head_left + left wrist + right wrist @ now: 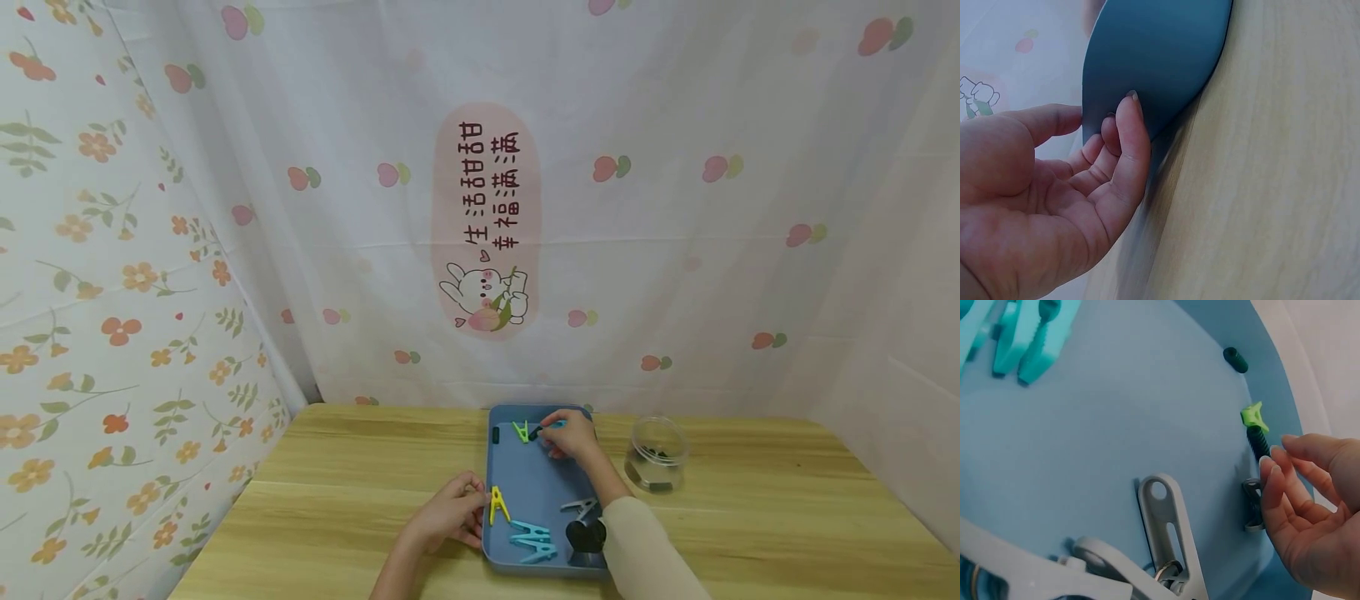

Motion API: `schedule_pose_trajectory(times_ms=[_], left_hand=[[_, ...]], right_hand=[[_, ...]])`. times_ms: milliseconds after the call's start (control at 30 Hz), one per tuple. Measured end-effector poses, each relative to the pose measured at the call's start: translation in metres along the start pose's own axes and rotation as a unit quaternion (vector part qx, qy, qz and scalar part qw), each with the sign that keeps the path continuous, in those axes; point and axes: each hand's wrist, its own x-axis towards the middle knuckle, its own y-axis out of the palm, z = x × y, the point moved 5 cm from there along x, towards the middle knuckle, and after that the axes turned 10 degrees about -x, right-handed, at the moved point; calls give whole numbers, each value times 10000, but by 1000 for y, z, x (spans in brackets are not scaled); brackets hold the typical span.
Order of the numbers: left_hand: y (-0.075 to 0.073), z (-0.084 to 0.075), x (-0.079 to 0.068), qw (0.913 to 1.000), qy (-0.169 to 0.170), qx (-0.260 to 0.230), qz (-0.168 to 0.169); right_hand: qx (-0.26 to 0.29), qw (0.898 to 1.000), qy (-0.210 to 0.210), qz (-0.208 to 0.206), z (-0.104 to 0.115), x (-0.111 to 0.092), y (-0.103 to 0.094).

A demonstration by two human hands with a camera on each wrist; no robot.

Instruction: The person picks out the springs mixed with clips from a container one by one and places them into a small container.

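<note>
My right hand [572, 435] is over the far part of a blue tray [536, 479], its fingertips pinching a small dark ribbed cylinder [1259, 442]. Next to that piece is a light green clip [522, 431]; a grey clip [1252, 505] lies just below the fingertips in the right wrist view. Another small dark cylinder [1235, 360] sits by the tray wall. My left hand [453, 512] holds the tray's left edge, thumb at the rim and fingers against the outer wall. Inside the tray near it stands a yellow clip [498, 504].
Turquoise clips [534, 542] and a larger grey clip [579, 507] lie in the tray's near half. A clear round jar [657, 454] with dark pieces stands to the right on the wooden table [360, 467]. A printed curtain [675, 250] hangs behind.
</note>
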Motion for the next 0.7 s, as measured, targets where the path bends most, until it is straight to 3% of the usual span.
schedule_pose_trajectory(times_ms=[367,700], left_hand=[[0,1,2,10000,6,84,-28],[1,0,0,10000,-33,37,-31]], right_hand=[[-322,9994,-11,-92,-5,8,2],[-1195,9921,-165,-346,-7,10,7]])
